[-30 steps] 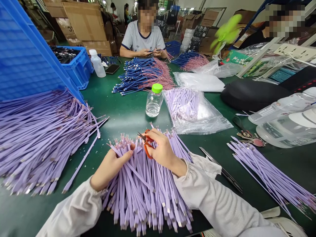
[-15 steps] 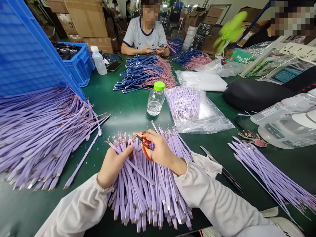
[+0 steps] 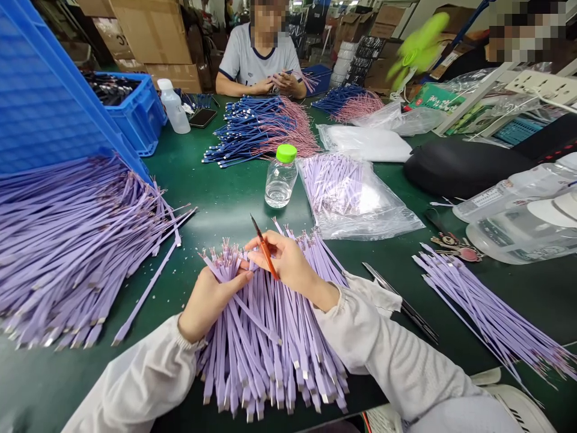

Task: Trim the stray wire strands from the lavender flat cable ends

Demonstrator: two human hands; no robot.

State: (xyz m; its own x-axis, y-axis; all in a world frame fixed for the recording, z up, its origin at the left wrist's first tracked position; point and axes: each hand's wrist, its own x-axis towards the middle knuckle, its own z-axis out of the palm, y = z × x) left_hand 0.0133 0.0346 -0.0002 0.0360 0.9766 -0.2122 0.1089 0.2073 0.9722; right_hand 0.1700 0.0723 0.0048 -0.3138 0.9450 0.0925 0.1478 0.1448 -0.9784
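My left hand [image 3: 211,300] is closed around some flat purple cables, thumb across them near their stripped wire ends. They lie on a wide pile of purple cables [image 3: 288,343] with metal plugs toward me. In my right hand [image 3: 295,264] are small orange-handled scissors [image 3: 267,255], their dark pointed blades tipped up and away from the cables. The thumb and forefinger of that hand reach to a cable beside my left fingertips; whether they pinch it is hard to see.
More purple cables [image 3: 81,240] lie at left below a blue crate [image 3: 49,90], others [image 3: 487,313] at right near tweezers [image 3: 406,307]. Ahead stand a green-capped jar [image 3: 280,180] and a bag of cables [image 3: 351,192]. Across the table a co-worker [image 3: 261,60] handles cables.
The scissors have swung from pointing left over the wire ends to pointing up and away. My right fingertips have moved down toward the cables beside my left hand. The left hand keeps its hold.
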